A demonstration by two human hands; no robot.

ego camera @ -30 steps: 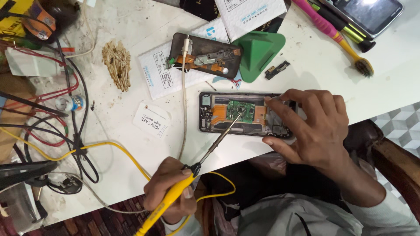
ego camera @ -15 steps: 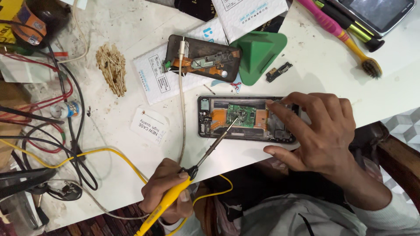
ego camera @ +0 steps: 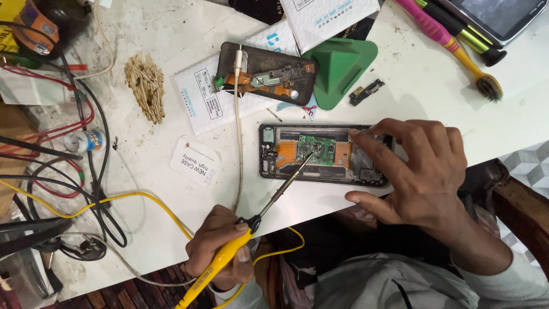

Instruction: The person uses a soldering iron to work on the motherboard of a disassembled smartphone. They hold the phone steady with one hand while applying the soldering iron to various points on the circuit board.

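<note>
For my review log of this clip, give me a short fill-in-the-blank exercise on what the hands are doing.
1. The left hand holds a soldering iron with a ____ handle.
2. The iron's tip rests on the ____ board inside the opened phone.
3. The right hand steadies the phone's ____ end.
4. A toothbrush with a ____ handle lies at the table's far right.

Missing words: yellow; green; right; pink

You had a white padded mailer (ego camera: 203,94) with a printed label lying under the dark phone back, another white package (ego camera: 331,17) at top center, a small white sticker (ego camera: 196,162) mid-left, and a dark-screened tablet (ego camera: 500,14) in the upper right.
</note>
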